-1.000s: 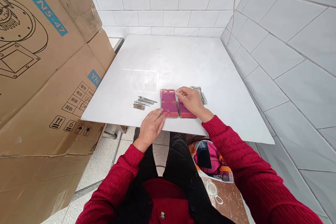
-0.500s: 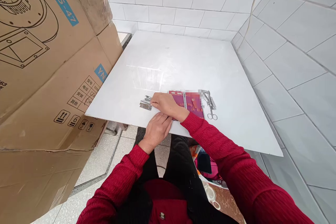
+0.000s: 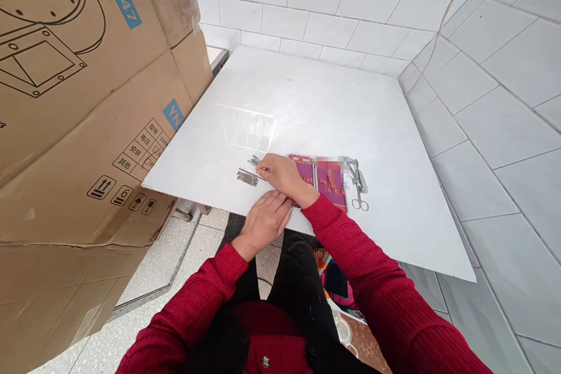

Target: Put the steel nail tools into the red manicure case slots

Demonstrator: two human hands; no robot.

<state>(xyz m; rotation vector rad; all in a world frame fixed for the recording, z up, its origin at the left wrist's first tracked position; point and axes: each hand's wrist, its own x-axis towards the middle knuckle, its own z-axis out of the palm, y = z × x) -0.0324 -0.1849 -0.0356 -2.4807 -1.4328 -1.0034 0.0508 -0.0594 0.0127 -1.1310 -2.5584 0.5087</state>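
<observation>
A manicure case (image 3: 331, 178) lies open on the white table, with red and purple lining and loops. My left hand (image 3: 265, 222) is closed at its near left edge; the fingertips are partly hidden under my right wrist. Crossing over it, my right hand (image 3: 283, 175) is pinched beside a group of small metal manicure tools (image 3: 248, 177) to the left of the case. What sits between its fingertips is too small to make out. Right of the case lie small scissors (image 3: 360, 204) and other silver implements (image 3: 358, 176), such as clippers. Part of the case is pixelated.
The white tabletop (image 3: 342, 105) meets tiled walls at the back and right. A big cardboard box (image 3: 144, 82) stands along the left side. A pale cable (image 3: 442, 23) hangs down the corner. Beneath the table's near edge are a bag and a dark phone-like object (image 3: 336, 280).
The view has shifted slightly. My right hand stays pinched and sits a little apart from the metal tools, uncovering more of them. My left hand keeps its place at the case edge.
</observation>
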